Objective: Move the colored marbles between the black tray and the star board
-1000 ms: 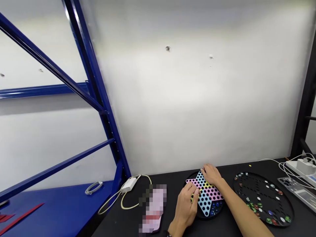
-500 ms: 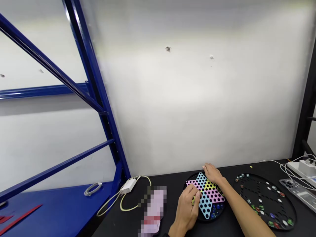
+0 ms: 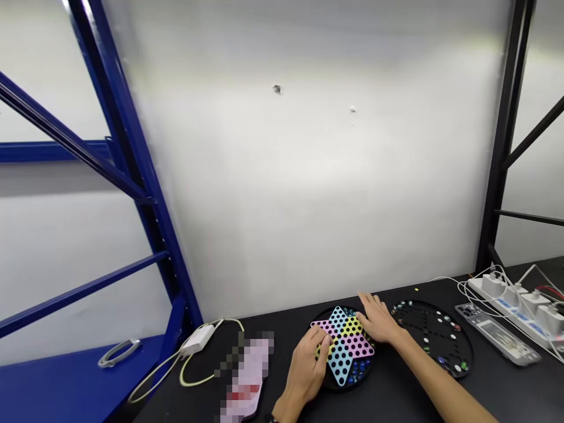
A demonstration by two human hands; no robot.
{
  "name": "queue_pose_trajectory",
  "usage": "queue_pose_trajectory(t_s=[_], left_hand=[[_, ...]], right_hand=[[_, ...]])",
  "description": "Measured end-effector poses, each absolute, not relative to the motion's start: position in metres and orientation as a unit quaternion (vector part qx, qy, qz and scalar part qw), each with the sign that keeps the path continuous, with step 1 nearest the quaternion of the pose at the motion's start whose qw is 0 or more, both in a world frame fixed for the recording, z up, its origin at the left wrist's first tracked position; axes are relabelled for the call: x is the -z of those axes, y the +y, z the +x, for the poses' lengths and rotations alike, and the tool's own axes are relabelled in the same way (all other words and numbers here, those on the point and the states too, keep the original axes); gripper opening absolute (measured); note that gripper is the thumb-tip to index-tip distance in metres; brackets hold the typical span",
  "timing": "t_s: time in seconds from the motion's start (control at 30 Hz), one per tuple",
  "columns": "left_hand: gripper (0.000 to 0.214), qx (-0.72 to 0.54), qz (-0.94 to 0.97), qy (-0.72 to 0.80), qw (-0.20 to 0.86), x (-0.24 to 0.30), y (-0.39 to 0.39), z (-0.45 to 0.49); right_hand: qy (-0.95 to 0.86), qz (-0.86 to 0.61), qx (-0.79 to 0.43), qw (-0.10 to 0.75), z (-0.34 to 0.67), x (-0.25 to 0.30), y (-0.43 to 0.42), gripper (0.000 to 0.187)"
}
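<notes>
Resting flat on the star board [image 3: 346,348] near the bench's back edge, left hand [image 3: 308,367] w/ fingers curled on its left points, right hand [image 3: 378,320] open-palmed on its right side, neither gripping anything, both equally close.

Black table [image 3: 396,399] with star board [image 3: 346,352], marble tray [image 3: 434,335], charger [image 3: 198,338], power strip [image 3: 520,299].

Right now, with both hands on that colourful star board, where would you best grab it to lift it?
By the round black rim of the star board, from its two opposite sides. It lies flat on the black table, and the left hand and right hand already rest at its left and far-right edges; the marble holes on top probably offer no grip.
</notes>
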State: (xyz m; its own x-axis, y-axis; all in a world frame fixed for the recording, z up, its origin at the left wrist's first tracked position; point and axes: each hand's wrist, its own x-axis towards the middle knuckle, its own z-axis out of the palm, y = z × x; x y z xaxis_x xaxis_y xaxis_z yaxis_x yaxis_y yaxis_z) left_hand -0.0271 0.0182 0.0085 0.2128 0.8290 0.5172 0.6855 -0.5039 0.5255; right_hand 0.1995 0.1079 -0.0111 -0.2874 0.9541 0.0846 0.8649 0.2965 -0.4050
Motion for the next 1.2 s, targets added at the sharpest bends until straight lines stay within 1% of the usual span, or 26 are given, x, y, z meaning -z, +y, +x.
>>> queue_pose_trajectory(t_s=[0.07, 0.1, 0.13, 0.2, 0.27, 0.33, 0.6, 0.77, 0.9, 1.07, 1.2], left_hand=[[0.045, -0.392, 0.774, 0.489, 0.091, -0.009, 0.018, -0.027], [0.045, -0.392, 0.775, 0.488, 0.091, -0.009, 0.018, -0.027], [0.045, -0.392, 0.775, 0.487, 0.092, -0.009, 0.018, -0.027], [0.045, -0.392, 0.775, 0.488, 0.093, -0.009, 0.019, -0.028], [0.045, -0.393, 0.773, 0.489, 0.092, -0.008, 0.020, -0.028], [0.044, -0.395, 0.772, 0.489, 0.090, -0.008, 0.020, -0.028], [0.044, -0.400, 0.768, 0.490, 0.095, -0.004, 0.019, -0.030], [0.044, -0.406, 0.765, 0.491, 0.092, -0.004, 0.018, -0.030], [0.043, -0.407, 0.767, 0.488, 0.093, -0.003, 0.019, -0.030], [0.044, -0.398, 0.770, 0.490, 0.094, -0.004, 0.019, -0.030], [0.044, -0.401, 0.771, 0.487, 0.085, -0.005, 0.018, -0.030]], right_hand=[[-0.751, -0.620, -0.071, 0.213, 0.228, 0.010, 0.107, 0.053], [-0.734, -0.642, -0.038, 0.220, 0.244, 0.010, 0.108, 0.050], [-0.718, -0.662, -0.013, 0.212, 0.261, 0.012, 0.110, 0.048], [-0.704, -0.690, -0.001, 0.166, 0.292, 0.018, 0.114, 0.050], [-0.701, -0.701, -0.009, 0.134, 0.315, 0.026, 0.117, 0.051], [-0.705, -0.698, -0.018, 0.121, 0.325, 0.034, 0.119, 0.049], [-0.760, -0.638, -0.024, 0.124, 0.312, 0.051, 0.126, 0.040], [-0.805, -0.564, -0.023, 0.182, 0.308, 0.060, 0.134, 0.025], [-0.815, -0.539, -0.006, 0.212, 0.303, 0.062, 0.133, 0.020], [-0.838, -0.518, 0.030, 0.171, 0.291, 0.057, 0.127, 0.024], [-0.839, -0.521, 0.045, 0.153, 0.289, 0.055, 0.125, 0.022]])
